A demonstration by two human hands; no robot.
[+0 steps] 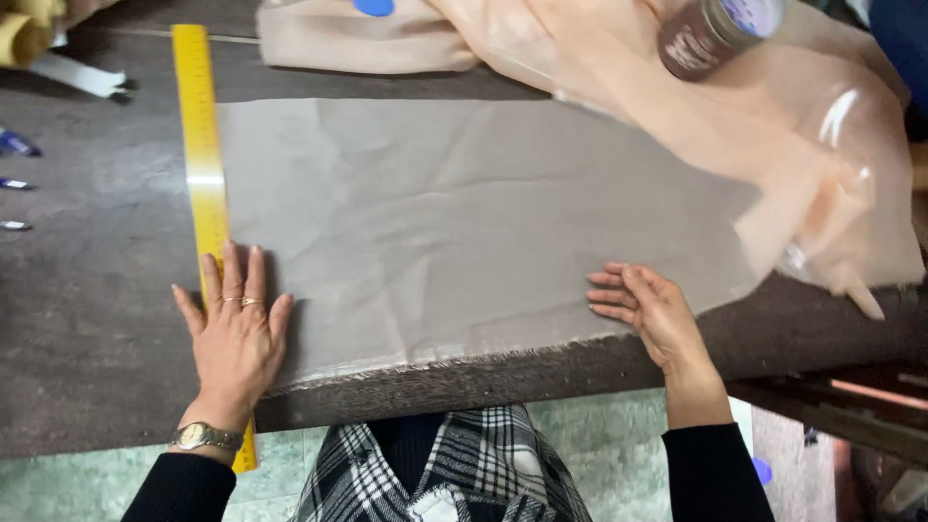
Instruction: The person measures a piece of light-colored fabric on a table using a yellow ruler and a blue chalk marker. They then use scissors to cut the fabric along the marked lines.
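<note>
Both hands press flat, fingers spread, gripping nothing: left hand (235, 333) on the yellow ruler (205, 184) and grey cloth (464, 227), right hand (650, 314) by the table's (87, 329) near edge. Cloth looks thin, limp, crease-prone; best handled by its edges.

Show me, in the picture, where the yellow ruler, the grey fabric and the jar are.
yellow ruler (200, 135), head view, on its upper middle part.
grey fabric (454, 222), head view, on its flat centre.
jar (698, 41), head view, on its dark side.
</note>
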